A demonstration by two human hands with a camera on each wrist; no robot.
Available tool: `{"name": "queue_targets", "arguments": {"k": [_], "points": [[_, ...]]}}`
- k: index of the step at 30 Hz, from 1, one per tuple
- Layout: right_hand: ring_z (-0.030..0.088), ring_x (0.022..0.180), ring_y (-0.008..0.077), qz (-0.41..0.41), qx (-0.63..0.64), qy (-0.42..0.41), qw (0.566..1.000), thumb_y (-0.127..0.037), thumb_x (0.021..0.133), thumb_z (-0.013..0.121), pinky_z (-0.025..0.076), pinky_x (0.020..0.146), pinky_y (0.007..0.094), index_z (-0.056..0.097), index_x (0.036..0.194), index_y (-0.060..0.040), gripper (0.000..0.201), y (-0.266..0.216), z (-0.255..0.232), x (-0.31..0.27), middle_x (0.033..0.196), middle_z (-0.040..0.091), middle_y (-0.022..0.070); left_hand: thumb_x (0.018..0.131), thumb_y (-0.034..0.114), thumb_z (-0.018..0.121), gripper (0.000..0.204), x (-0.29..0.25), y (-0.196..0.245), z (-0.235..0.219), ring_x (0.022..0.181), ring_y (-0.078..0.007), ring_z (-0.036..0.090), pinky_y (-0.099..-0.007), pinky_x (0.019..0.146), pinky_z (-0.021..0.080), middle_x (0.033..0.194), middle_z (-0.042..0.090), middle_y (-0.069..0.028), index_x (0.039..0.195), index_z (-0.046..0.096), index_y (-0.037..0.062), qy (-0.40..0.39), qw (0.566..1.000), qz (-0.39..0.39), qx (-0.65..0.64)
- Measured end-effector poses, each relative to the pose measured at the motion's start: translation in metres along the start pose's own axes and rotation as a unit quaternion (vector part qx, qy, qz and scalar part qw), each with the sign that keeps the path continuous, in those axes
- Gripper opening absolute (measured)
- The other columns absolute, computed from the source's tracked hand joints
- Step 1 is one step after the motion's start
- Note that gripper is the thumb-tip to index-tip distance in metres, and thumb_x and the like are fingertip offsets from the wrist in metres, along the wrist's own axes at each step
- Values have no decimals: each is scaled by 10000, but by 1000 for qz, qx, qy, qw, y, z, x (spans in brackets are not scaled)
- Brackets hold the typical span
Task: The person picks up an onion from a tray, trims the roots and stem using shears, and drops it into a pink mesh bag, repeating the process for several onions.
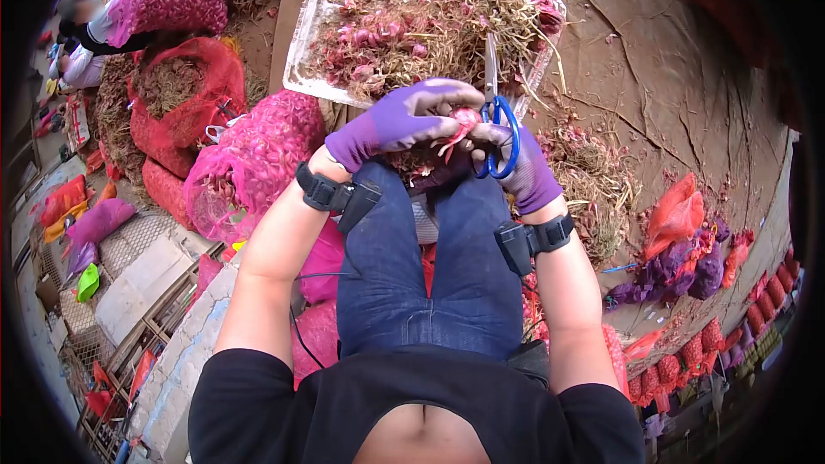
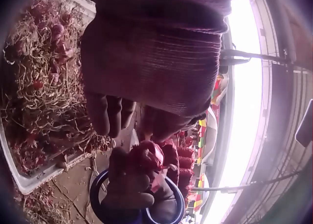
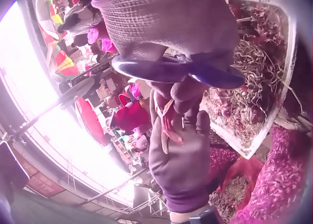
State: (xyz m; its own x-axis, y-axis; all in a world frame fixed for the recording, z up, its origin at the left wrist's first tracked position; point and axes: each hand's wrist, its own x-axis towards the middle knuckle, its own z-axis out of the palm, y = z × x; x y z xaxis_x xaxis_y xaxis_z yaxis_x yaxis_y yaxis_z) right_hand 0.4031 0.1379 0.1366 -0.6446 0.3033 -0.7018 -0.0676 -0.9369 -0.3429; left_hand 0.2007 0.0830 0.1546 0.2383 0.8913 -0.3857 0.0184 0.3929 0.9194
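Observation:
In the head view my left hand [image 1: 404, 120], in a purple glove with greyish fingers, holds a red shallot [image 1: 465, 120] between thumb and fingers. Loose strips of skin hang from the bulb. My right hand [image 1: 528, 167], gloved alike, grips blue-handled scissors [image 1: 516, 142], with fingers through the loops and blades pointing away from me. The right fingertips are right at the shallot. The left wrist view shows the glossy bulb [image 2: 149, 155] between both hands. In the right wrist view, peeling skin [image 3: 170, 128] lies across the left fingers, and the scissor blades are hidden.
A white tray [image 1: 301, 60] heaped with shallots and dry stalks stands just beyond my hands. Trimmings [image 1: 597, 180] are piled at the right. A full pink mesh sack [image 1: 258, 155] and a red mesh bag [image 1: 232, 77] stand left. Orange and purple bags [image 1: 675, 215] lie right.

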Motion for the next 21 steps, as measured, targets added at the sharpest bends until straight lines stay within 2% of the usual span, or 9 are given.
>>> {"name": "queue_targets", "arguments": {"k": [1,2,5,11,14,16,18,19,21], "points": [[567,657,69,-21,-95,-17,995,-91,816,613,459,536,171,513,1127,-40,331,0,0,-2,859,589,12,854,263,590,398,0,1,2,1049,-198,548,-317,933,418,1158,562,-87,1201,572,69,-15,997,43,70],[574,665,66,-43,-189,-34,980,-95,822,604,459,543,165,525,1136,-38,329,-2,3,-4,858,597,8,816,278,612,402,1,-1,3,1021,-216,545,-327,930,406,1096,575,-96,1157,598,65,-14,999,45,20],[597,708,65,20,-69,-11,997,-97,814,611,459,546,153,537,1155,-42,354,-6,13,-10,889,603,14,791,267,632,372,1,-3,-3,954,-193,556,-313,876,425,1010,588,-83,1094,625,52,-37,996,28,76],[627,735,112,33,-44,-14,998,-82,812,621,488,551,180,504,1154,-30,365,9,4,-7,911,604,42,822,190,608,204,3,-1,4,886,-146,574,-267,822,438,917,606,-67,928,673,27,6,998,-26,63],[626,727,115,4,-77,-23,997,-72,817,621,494,553,186,505,1122,-24,329,10,3,-7,910,601,51,858,196,583,217,2,-3,3,857,-121,585,-265,785,460,943,637,-55,951,674,22,39,995,-55,67],[623,722,120,-12,0,13,1000,-51,813,628,503,560,193,496,1107,-23,324,4,11,-8,901,598,59,887,224,572,289,-2,-14,3,909,-100,572,-251,804,461,1024,623,-36,1092,612,24,40,995,-69,-58],[621,734,119,-23,-22,23,999,-50,814,628,505,564,197,488,1113,-25,331,5,8,-4,900,599,61,891,230,596,417,-5,-9,3,989,-95,553,-240,860,450,1114,595,-29,1243,513,24,11,986,-117,-119],[619,747,118,-33,-44,32,998,-49,816,629,506,568,201,480,1118,-28,337,8,6,-1,900,599,64,867,209,635,446,-5,-8,9,1035,-98,536,-250,897,437,1145,580,-38,1245,506,12,12,993,-109,-34],[612,751,114,-65,-69,58,994,-62,814,642,498,586,202,474,1122,-25,353,18,7,3,893,599,61,850,174,651,462,-6,-14,12,1026,-103,545,-250,889,443,1144,574,-53,1248,491,3,12,992,-73,-104]]}}
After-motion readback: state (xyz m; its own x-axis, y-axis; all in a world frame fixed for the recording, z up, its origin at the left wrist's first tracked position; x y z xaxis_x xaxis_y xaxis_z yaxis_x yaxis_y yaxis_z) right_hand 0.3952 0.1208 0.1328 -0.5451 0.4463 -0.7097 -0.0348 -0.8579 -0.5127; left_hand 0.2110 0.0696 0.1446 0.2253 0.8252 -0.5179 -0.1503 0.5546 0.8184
